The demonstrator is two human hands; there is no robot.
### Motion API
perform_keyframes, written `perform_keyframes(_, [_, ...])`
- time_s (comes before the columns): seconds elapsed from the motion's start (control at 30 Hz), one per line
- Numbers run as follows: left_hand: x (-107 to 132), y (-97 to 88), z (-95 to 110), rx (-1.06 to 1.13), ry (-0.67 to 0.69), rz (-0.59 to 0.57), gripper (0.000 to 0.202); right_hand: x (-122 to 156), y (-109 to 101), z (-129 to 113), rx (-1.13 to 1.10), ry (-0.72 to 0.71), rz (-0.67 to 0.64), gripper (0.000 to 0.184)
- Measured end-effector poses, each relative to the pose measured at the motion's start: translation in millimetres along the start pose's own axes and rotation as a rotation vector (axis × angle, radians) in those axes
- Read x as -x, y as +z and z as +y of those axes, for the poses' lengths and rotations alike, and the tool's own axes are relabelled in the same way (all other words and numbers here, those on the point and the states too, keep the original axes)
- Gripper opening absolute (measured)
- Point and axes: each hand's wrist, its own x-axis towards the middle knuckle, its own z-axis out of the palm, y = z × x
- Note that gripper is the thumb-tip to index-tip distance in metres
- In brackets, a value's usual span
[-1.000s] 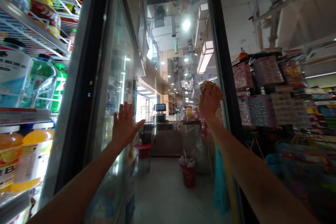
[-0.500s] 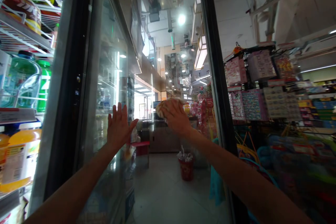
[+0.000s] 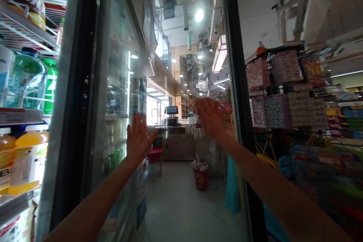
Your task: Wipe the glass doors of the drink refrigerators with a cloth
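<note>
A tall glass door [image 3: 181, 211] with a black frame stands in front of me. My left hand [image 3: 138, 136] is raised with its palm toward the glass and its fingers stretched out; nothing is in it. It appears to rest on the pane, left of the middle. Higher and to the right, my right hand [image 3: 212, 121] presses a pale, crumpled cloth [image 3: 198, 103] to the glass. Motion smears this hand and the cloth, and the fingers cover much of the cloth.
On the left, lit wire shelves [image 3: 31, 41] hold bottles, including orange drinks [image 3: 31, 159]. Packaged goods [image 3: 273, 111] hang on a rack at right. Through the glass show a counter [image 3: 177, 145], a red bin [image 3: 201, 178] and a red stool [image 3: 155, 152].
My right hand has moved right and slightly up across the glass with the cloth. My left hand appears farther right in view, still flat. The view has shifted a little.
</note>
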Motion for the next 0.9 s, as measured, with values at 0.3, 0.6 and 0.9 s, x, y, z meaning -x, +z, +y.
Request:
perform_keyframes(0.3, [8,0.1,10,0.002,0.014,0.003,0.073,3,2,-18,-0.091,-0.219,-0.092,0.047])
perform_keyframes(0.6, [19,-0.5,15,0.006,0.063,-0.022,0.071,17,-7,-1,-0.019,0.036,-0.009,0.047])
perform_keyframes(0.9, [31,2.1,16,-0.016,0.095,-0.02,0.071,39,-6,13,0.036,0.303,0.095,0.049])
